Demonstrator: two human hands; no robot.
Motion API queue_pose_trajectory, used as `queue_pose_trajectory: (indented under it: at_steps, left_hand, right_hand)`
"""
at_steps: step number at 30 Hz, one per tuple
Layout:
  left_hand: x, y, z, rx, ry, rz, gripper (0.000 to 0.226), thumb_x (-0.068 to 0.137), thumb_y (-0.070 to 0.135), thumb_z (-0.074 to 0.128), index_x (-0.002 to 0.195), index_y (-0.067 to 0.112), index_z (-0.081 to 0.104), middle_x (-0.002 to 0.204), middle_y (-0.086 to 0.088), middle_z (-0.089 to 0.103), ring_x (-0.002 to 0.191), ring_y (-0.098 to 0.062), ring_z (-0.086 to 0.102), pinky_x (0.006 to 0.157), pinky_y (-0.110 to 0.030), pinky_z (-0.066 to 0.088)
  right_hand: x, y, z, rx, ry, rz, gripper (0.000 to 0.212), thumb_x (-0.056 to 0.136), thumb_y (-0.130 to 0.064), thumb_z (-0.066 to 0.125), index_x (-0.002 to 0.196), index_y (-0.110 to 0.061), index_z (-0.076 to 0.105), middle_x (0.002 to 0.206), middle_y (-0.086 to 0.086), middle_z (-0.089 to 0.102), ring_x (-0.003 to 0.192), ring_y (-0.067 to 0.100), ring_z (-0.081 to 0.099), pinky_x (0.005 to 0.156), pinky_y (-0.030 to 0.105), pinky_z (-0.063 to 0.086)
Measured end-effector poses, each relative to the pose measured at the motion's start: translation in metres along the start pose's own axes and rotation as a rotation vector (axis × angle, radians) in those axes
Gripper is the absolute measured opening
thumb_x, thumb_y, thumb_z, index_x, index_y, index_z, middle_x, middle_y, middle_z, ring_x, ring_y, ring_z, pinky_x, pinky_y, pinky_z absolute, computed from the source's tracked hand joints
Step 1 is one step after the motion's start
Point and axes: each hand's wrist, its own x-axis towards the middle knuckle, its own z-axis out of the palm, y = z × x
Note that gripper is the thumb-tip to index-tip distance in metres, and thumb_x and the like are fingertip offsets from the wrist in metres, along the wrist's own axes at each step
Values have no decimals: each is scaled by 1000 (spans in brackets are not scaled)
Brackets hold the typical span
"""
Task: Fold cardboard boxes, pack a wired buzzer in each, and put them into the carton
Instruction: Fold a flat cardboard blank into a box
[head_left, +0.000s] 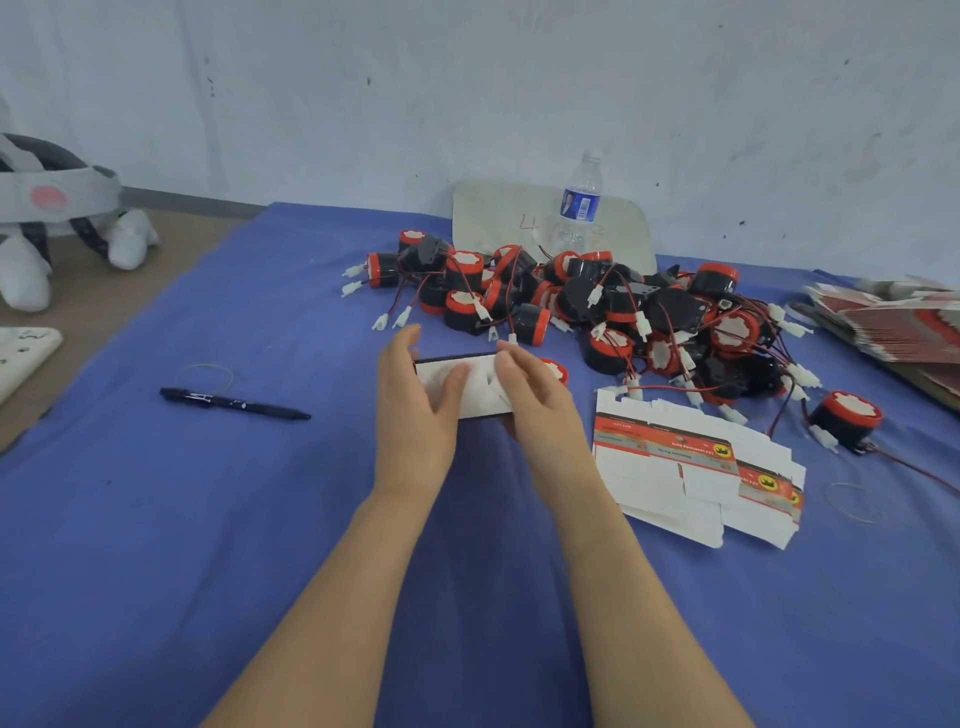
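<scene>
The cardboard box (475, 387), mid-table just near of the buzzer pile (571, 299), is gripped by the left hand (415, 400) (thumb on its face, fingers curled) and the right hand (537, 405), fingers together over its right end: folding, I judge, with flaps to tuck next.

box (480, 392) blurred, half behind left hand (415, 405); flat stack (893, 332) cut off rt

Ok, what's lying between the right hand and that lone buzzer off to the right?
In the head view, a few flat unfolded boxes lie on the blue cloth between the right hand and the lone buzzer.
</scene>
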Motion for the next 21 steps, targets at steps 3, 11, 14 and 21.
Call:
queue_pose_trajectory:
  at_steps: [3, 11, 14, 21]
  left_hand:
    - [2, -1, -1, -31, 6, -77, 59, 93, 26, 60, 144, 16, 32, 145, 5, 39, 131, -10, 39, 105, -23, 35]
    - [-1, -3, 8, -206, -256, -281, 59, 96, 20, 54, 149, 25, 27, 138, 6, 49, 121, -8, 48, 94, -19, 40]
    - [-3, -4, 12, -180, -207, -282, 61, 97, 13, 52, 149, 30, 26, 137, 7, 48, 114, -6, 48, 89, -17, 40]
    - [-5, -6, 17, -165, -124, -284, 62, 95, 6, 50, 146, 35, 31, 124, 15, 48, 106, -2, 47, 77, -6, 40]
  right_hand:
    - [-1, 5, 2, -108, -76, -82, 43, 96, -18, 55, 137, -28, 46, 124, -17, 56, 107, -12, 54, 81, 3, 44]
    - [3, 13, 3, -17, 118, -78, 42, 91, 0, 55, 125, -26, 50, 123, 2, 60, 112, 14, 59, 91, 26, 52]
    - [4, 17, 7, -12, 178, -82, 43, 87, 5, 54, 117, -25, 50, 110, -2, 62, 98, 11, 63, 75, 17, 52]
    - [0, 16, 13, -27, 215, -88, 46, 84, 8, 54, 106, -32, 48, 102, -8, 62, 94, 6, 63, 66, 12, 51]
